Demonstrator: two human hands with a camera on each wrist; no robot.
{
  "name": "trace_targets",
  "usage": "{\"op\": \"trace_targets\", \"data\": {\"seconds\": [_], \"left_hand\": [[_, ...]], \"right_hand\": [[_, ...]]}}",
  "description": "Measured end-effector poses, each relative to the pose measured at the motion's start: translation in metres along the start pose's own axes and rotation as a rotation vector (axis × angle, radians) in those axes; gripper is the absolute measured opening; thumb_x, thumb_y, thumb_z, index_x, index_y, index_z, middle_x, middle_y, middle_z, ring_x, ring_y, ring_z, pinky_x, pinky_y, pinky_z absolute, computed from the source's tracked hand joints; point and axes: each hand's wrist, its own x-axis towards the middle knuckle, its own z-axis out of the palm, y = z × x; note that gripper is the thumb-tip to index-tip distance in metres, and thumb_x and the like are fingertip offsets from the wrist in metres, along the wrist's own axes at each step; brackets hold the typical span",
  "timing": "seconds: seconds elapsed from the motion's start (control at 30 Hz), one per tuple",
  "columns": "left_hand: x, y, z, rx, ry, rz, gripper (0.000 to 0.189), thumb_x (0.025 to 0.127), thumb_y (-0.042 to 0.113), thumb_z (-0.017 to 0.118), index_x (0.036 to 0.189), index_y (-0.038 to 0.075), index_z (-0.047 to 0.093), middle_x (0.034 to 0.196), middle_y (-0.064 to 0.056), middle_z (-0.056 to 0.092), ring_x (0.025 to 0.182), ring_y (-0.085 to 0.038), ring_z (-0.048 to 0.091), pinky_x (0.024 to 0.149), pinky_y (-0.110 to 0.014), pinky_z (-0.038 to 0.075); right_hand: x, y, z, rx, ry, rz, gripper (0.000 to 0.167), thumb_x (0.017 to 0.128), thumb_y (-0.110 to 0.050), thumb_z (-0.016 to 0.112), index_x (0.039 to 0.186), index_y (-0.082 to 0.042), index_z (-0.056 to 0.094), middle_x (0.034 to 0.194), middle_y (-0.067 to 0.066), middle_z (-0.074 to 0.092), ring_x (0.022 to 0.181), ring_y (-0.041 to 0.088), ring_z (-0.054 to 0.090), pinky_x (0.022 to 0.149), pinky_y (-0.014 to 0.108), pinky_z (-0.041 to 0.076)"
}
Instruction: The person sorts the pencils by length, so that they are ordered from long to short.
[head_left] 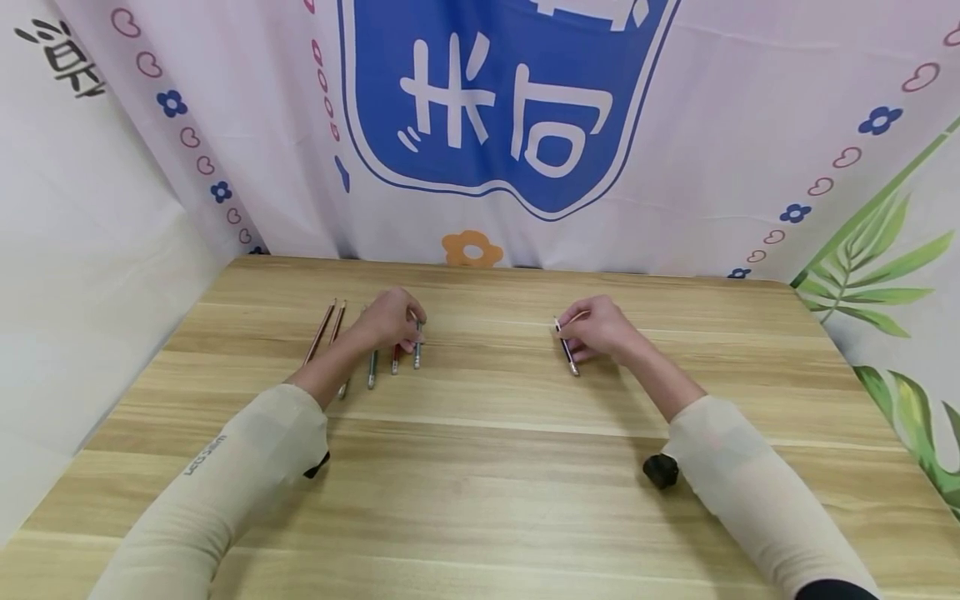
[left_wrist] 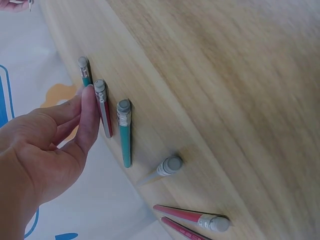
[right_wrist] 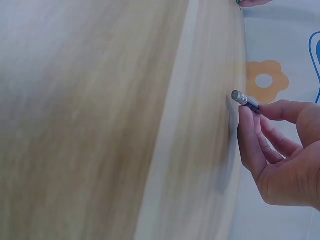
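Note:
My left hand (head_left: 392,318) is at the right end of a row of pencils, fingertips pinching a teal pencil (head_left: 417,357) with a grey eraser. Close beside those fingers lies a red pencil (left_wrist: 106,112), then a green pencil (left_wrist: 124,140). Farther left are a pencil with a metal eraser band (left_wrist: 169,166), mostly foreshortened in the left wrist view, and two red pencils (head_left: 321,332), partly behind the left forearm. Across the table, my right hand (head_left: 596,325) holds a dark pencil (head_left: 567,350) between thumb and fingers, its eraser end (right_wrist: 238,96) sticking out over the wood.
The wooden table (head_left: 480,483) has a light grain and ends at a hanging printed cloth (head_left: 675,217) along its back edge. A white wall covering (head_left: 90,292) borders the left side. Black wrist devices (head_left: 661,472) show under the sleeves.

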Motion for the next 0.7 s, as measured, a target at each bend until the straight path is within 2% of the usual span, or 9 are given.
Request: {"op": "trace_targets", "data": {"seconds": [0.7], "left_hand": [[0.002, 0.0, 0.0, -0.004, -0.013, 0.011, 0.032, 0.091, -0.015, 0.07, 0.122, -0.019, 0.062, 0.087, -0.02, 0.066, 0.058, -0.015, 0.068, 0.061, -0.028, 0.065]], "right_hand": [[0.003, -0.011, 0.019, 0.047, -0.04, -0.02, 0.022, 0.093, 0.004, 0.068, 0.114, 0.01, 0.064, 0.082, 0.009, 0.066, 0.068, 0.017, 0.064, 0.058, 0.028, 0.065]]}}
